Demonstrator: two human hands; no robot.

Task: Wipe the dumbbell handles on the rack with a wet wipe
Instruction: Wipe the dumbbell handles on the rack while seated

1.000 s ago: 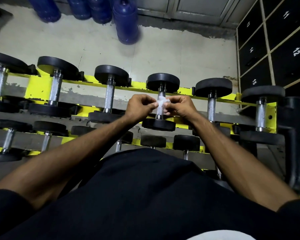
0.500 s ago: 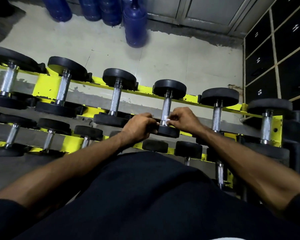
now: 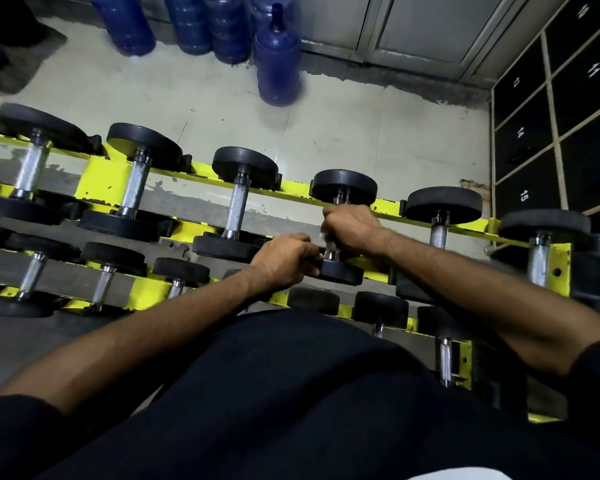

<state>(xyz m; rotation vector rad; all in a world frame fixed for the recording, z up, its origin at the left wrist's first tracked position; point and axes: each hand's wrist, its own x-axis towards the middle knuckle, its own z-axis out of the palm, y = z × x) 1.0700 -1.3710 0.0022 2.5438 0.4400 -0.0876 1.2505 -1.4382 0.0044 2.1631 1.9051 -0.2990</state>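
A yellow rack (image 3: 101, 181) holds rows of black dumbbells with steel handles. My right hand (image 3: 352, 228) is wrapped round the handle of the fourth dumbbell (image 3: 343, 188) on the top row, with a sliver of white wet wipe (image 3: 323, 236) showing at its left edge. The handle itself is almost fully hidden under that fist. My left hand (image 3: 284, 261) grips the rim of this dumbbell's near black head (image 3: 343, 273). To the left, the third dumbbell's knurled handle (image 3: 237, 209) is bare.
Blue water jugs (image 3: 278, 60) stand on the tiled floor behind the rack. Numbered black lockers (image 3: 551, 133) fill the right side. A lower row of smaller dumbbells (image 3: 111, 258) sits just in front of my body. More dumbbells (image 3: 442, 206) flank my right hand.
My right hand slid up the handle and closed fully round it, hiding most of the wipe. My left hand left the wipe and dropped to the dumbbell's near head. The view tilted.
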